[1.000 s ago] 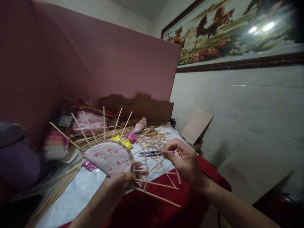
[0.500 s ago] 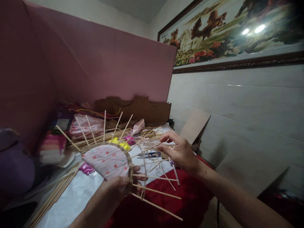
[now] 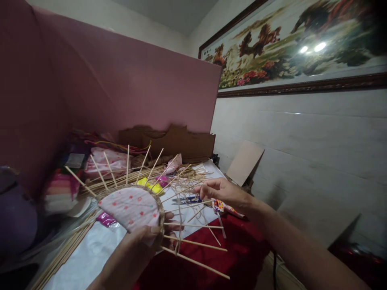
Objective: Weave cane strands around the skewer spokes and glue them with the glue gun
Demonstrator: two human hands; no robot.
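Observation:
My left hand [image 3: 148, 239] grips the lower edge of a round basket base [image 3: 131, 207] covered in pink dotted cloth, held up above the table. Thin cane spokes [image 3: 193, 243] stick out all round its rim, and a few rows of weaving ring the cloth. My right hand [image 3: 225, 191] reaches forward over the table to the right of the base, fingers pinched on a thin cane strand [image 3: 189, 189] that runs back toward the spokes. Blue-handled snips [image 3: 186, 199] lie on the table just below that hand.
A bundle of long canes [image 3: 65, 247] lies across white paper [image 3: 96, 249] on a red cloth [image 3: 238, 245]. Pink fabric, coloured packets and a torn cardboard box [image 3: 172, 141] crowd the back by a pink board. A cardboard sheet [image 3: 244, 161] leans on the tiled wall.
My right hand has moved forward and away from me, stretching out over the table with the strand. The basket base has shifted slightly left and down in my left hand.

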